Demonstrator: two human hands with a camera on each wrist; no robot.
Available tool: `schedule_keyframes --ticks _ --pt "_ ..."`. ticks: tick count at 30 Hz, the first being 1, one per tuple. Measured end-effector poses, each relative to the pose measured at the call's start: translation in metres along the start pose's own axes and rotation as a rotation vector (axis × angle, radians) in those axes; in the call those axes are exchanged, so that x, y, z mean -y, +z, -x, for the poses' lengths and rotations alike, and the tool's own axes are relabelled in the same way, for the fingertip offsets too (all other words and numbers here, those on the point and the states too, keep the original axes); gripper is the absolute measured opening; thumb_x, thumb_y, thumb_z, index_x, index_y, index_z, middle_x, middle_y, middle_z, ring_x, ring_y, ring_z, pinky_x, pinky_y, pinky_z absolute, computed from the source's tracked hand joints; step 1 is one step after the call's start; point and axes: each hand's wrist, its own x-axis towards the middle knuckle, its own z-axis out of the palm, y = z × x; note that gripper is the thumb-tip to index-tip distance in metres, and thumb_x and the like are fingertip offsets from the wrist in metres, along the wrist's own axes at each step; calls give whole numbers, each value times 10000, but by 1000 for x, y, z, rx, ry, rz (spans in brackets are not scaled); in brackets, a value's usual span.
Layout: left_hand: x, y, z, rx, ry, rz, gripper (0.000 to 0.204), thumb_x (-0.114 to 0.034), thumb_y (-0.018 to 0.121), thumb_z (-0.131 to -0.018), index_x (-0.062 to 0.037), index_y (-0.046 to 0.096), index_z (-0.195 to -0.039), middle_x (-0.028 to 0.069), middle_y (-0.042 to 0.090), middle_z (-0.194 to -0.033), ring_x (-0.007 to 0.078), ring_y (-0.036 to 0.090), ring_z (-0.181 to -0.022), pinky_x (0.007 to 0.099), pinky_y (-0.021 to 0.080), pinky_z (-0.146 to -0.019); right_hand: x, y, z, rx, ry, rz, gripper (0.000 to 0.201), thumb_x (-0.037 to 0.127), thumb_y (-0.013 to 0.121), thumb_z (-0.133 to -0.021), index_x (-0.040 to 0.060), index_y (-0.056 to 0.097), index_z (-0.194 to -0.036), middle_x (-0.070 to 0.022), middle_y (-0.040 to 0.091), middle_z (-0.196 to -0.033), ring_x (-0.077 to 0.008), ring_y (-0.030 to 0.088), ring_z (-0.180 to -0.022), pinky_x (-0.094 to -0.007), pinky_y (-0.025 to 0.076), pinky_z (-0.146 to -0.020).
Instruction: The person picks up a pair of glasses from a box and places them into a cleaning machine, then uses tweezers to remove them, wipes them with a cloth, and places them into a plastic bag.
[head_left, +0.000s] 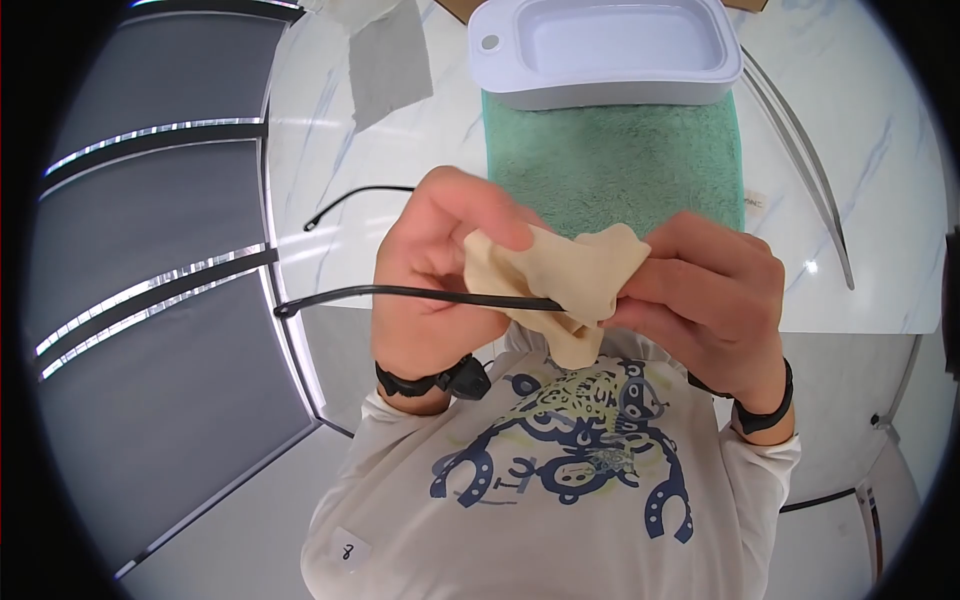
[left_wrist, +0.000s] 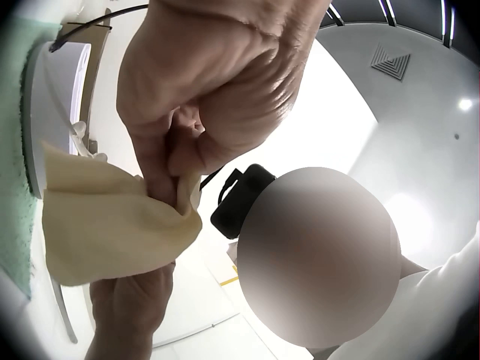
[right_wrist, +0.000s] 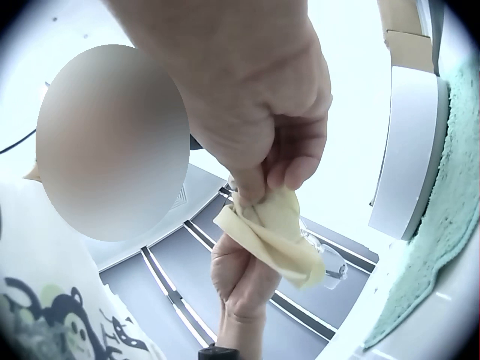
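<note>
Both hands work on a cream wiping cloth [head_left: 545,265] held in front of the chest. It is folded around a pair of eyeglasses, whose thin black temple [head_left: 400,292] sticks out to the left, across the left hand. Most of the frame is hidden by the cloth and fingers; a clear lens [right_wrist: 334,270] shows past the cloth in the right wrist view. The left hand [head_left: 430,250] pinches the cloth from the left, its thumb on top. From the right, the right hand [head_left: 710,295] pinches the cloth's other end between thumb and fingers.
On the marbled white table [head_left: 850,120], a white basin-like device [head_left: 620,95] with a round button stands on a green towel [head_left: 610,160]. A grey cloth [head_left: 390,65] lies at the back left. A long, thin curved strip [head_left: 800,140] lies to the right.
</note>
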Motion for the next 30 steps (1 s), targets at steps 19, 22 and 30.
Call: schedule_keyframes --ticks 19,22,30 --pt "32 -4 -17 117 157 -35 526 3 883 -706 -60 501 -1061 106 620 -939 161 595 -834 292 498 -717 -2 3 4 140 240 -254 228 111 885 -649 53 775 -840 -42 656 -742 -136 597 -576 -265 410 -504" --pt "26 -6 -21 -1 256 112 514 6 891 -702 -74 492 -1016 113 632 -870 175 591 -804 297 501 -669 3 3 3 116 282 -286 226 105 889 -649 42 771 -832 -42 655 -735 -129 593 -580 -265 404 -506" --pt "20 -7 -20 8 328 -43 425 -62 842 -800 -97 476 -1015 81 642 -812 202 562 -811 309 481 -644 -3 -3 4 127 267 -310 208 108 889 -654 32 760 -798 -43 654 -722 -131 580 -567 -262 391 -500"
